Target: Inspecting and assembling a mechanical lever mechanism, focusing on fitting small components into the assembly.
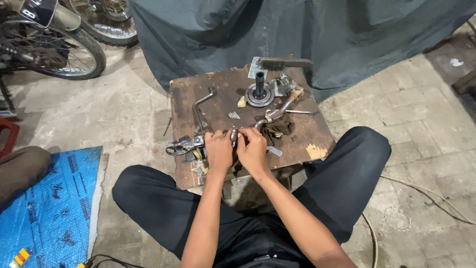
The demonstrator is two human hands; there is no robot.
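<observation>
Workshop floor was rough pavers, with a motorbike wheel [59,49] up in the left corner and a big grey tarp [297,34] draped behind a low, beat-up wooden block [218,94] used as a bench. Only one view here, the head cam looking straight down.

Person was sat low with knees spread either side of the block, so the work landed right between the legs at an easy reach. Both forearms came in close together and met at the near edge.

Left hand [218,149] and right hand [253,149] were pinched in on a small metal part [233,135] held between them, fingertips curled tight around it, thumbs tucked in. Looked like a two-handed grip to steady something fiddly, though what exactly the part was, I couldn't tell; too small and mostly covered. It sat just above the block's near edge, touching both hands.

Just left of the left hand lay a chrome bracket [182,145], hanging slightly over the edge. A bent crank lever [201,106] lay further up. A dark rag [276,129] sat just right of the hands, probably to keep greasy bits handy. Further back stood a round hub with a black tube [260,89] upright in it, and a wire brush [285,63] at the far edge, all parked out of the way.

Blue mat [49,208] lay on the floor to the left.
</observation>
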